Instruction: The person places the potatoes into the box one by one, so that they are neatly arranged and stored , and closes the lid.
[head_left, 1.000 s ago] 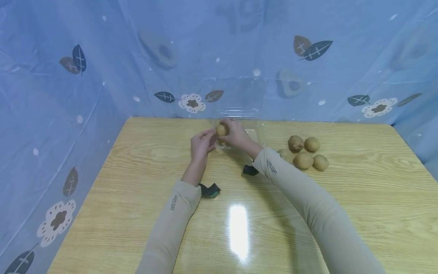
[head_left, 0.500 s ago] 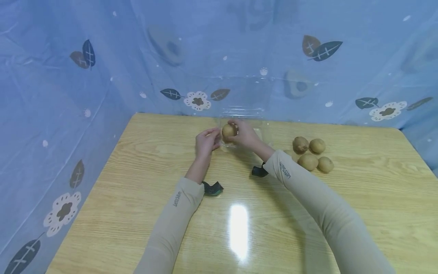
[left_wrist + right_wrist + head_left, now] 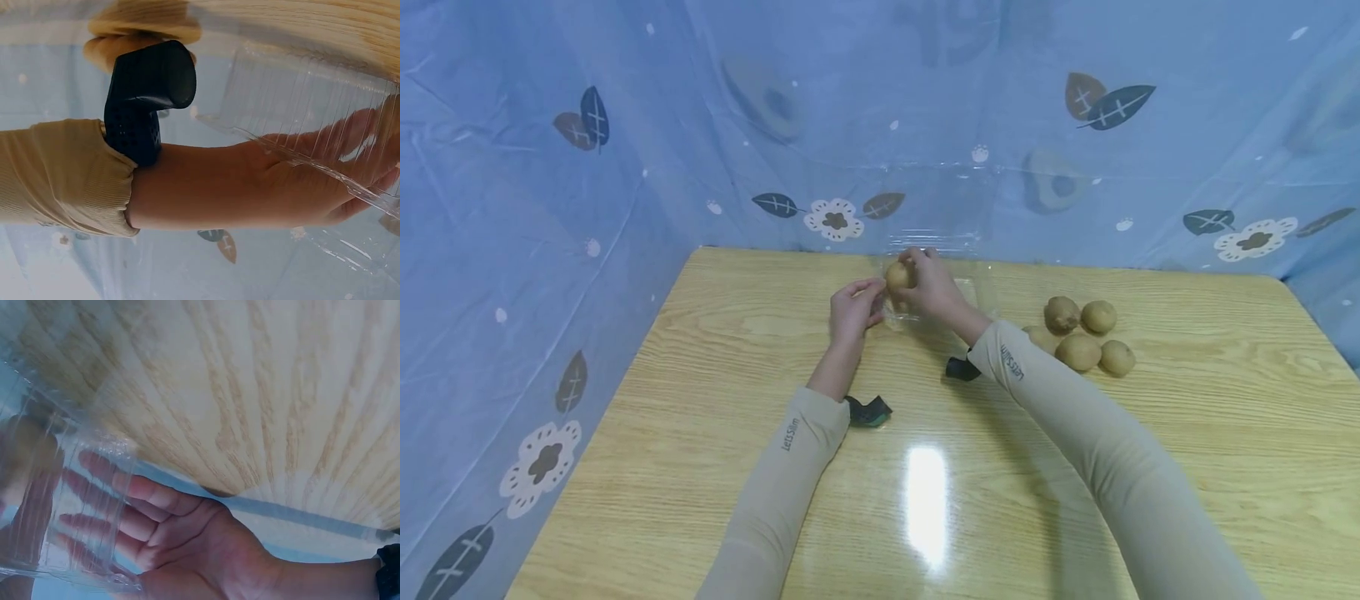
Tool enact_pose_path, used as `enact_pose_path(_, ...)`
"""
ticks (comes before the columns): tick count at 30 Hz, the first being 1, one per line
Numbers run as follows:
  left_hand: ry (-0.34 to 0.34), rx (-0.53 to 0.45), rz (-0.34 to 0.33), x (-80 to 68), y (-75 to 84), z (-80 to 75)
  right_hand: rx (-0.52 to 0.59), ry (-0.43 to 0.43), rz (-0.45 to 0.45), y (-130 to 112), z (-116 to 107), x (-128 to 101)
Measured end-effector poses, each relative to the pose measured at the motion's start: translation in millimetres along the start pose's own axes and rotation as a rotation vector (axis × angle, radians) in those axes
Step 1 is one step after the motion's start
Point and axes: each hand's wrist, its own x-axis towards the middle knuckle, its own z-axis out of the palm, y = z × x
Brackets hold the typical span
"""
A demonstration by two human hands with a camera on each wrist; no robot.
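My right hand (image 3: pixel 931 290) grips a brown potato (image 3: pixel 898 275) over a clear plastic container (image 3: pixel 979 287) at the far middle of the wooden table (image 3: pixel 737 400). The container's clear lid (image 3: pixel 940 208) stands up against the blue curtain. My left hand (image 3: pixel 852 308) holds the container's left wall. In the right wrist view the left hand (image 3: pixel 187 540) lies with its fingers behind the ribbed clear container (image 3: pixel 69 506). Through the same clear container (image 3: pixel 300 87), the left wrist view shows the right hand (image 3: pixel 312 187).
Several more potatoes (image 3: pixel 1078 335) lie in a pile to the right of the container. A black wrist camera (image 3: pixel 867 411) sits under each forearm. A blue patterned curtain (image 3: pixel 550 167) closes the table's far and left sides.
My right hand has lifted the potato slightly farther back over the container. My left hand has stayed at the container's left wall.
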Motion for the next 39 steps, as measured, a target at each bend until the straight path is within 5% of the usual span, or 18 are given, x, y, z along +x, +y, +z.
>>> enact_pose_path(12,-0.01,0.005,0.011,0.5,0.3,6.4,0.045,0.013,0.025,5.6,-14.2,-7.2)
enact_pose_path(19,-0.006,-0.003,0.027,1.5,2.4,8.1,0.045,0.014,-0.034,12.0,-48.5,-16.0)
enact_pose_path(25,-0.005,-0.002,0.017,1.7,5.1,8.2,0.042,0.004,0.0,23.2,-83.4,-30.3)
enact_pose_path(39,-0.002,-0.018,-0.007,2.4,0.6,-0.6,-0.179,-0.103,0.008,72.1,-131.2,-77.1)
